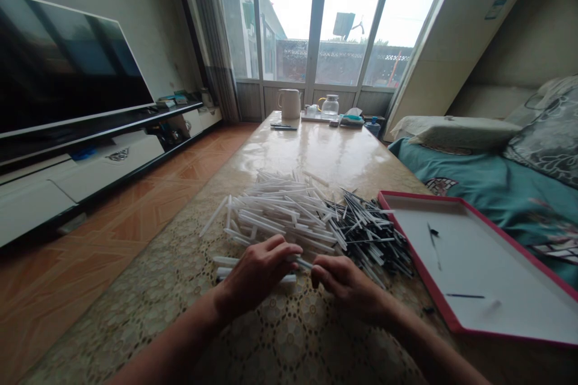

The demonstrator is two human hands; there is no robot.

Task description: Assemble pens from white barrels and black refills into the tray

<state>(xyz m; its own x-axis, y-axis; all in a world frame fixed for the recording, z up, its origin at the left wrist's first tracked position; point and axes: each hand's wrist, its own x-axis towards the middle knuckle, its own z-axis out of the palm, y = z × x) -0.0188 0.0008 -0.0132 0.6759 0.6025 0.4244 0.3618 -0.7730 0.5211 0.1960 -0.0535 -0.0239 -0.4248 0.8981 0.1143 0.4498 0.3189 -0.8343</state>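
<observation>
My left hand (262, 261) and my right hand (345, 277) are both closed on a thin, pale pen barrel (304, 262), one at each end, low over the table. Only its middle shows between the fingers. Just beyond my hands lies a loose heap of white translucent pen barrels (275, 207). To its right, a pile of dark pen refills (370, 234) with pale sections leans toward the tray. A few finished-looking white tubes (223, 261) with a dark end lie beside and partly behind my left hand.
A pink-rimmed white tray (492, 249) on the right holds a few loose pen parts. A small black piece (428, 310) lies beside it. At the table's far end stand a beige jug (290, 103), a glass jar (330, 106) and a tissue pack (351, 118).
</observation>
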